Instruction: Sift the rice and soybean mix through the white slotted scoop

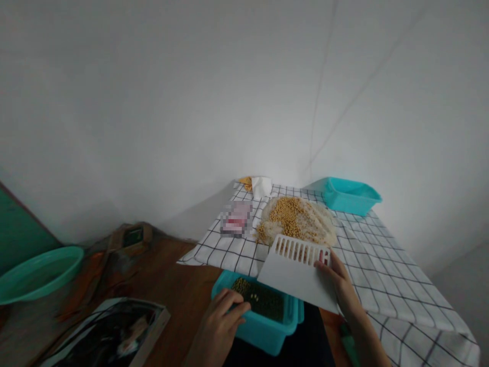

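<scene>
A teal plastic basin (pixel 263 334) sits low in front of me, over dark-clothed legs, with small dark green beans (pixel 269 302) and some yellowish beans in it. Over its left rim is my left hand (pixel 223 318), fingers curled together above the beans; what they pinch, if anything, cannot be made out. My right hand (pixel 338 275) grips the right edge of a white slotted board (pixel 292 278), tilted above the basin's far right side. Just behind the board, yellow soybeans (pixel 288 214) lie on a crumpled clear plastic bag (pixel 324 227).
The table has a white checked cloth (pixel 389 270). An empty teal basin (pixel 349 196) stands at its back right, a white cloth (pixel 262 187) at the back left, near a blurred pink item (pixel 237 219). A green tub (pixel 42 272) and a box (pixel 153 331) are left.
</scene>
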A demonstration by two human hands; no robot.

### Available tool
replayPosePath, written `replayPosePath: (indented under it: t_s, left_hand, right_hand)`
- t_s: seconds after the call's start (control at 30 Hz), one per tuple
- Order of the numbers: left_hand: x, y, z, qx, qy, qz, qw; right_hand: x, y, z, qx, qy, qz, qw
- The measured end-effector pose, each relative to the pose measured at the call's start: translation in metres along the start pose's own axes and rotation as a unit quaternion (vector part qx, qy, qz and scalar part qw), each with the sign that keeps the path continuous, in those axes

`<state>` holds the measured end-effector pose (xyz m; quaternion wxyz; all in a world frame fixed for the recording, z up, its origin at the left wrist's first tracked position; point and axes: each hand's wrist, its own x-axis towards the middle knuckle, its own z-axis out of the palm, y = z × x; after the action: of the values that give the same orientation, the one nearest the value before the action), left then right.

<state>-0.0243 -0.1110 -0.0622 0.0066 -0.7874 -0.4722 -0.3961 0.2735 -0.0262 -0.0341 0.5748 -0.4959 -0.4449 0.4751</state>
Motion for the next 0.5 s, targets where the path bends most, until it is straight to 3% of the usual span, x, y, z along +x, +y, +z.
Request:
replayPosePath:
  t_s: [0.13,0.23,0.5]
  left_hand:
    - [0.000,0.000,0.001,-0.001,-0.006,-0.005,1.000]
    - [-0.001,-0.002,0.003,-0.003,-0.001,0.002,1.000]
    - [0.000,-0.002,0.002,-0.005,-0.010,0.019,1.000]
  right_hand:
    - [-0.001,-0.005,0.003,0.055,0.045,0.007,0.997]
    - [0.002,-0.007,-0.002,0.081,0.121,0.019,0.989]
    - [-0.017,-0.008,-0.048,0.072,0.277,-0.009,0.958]
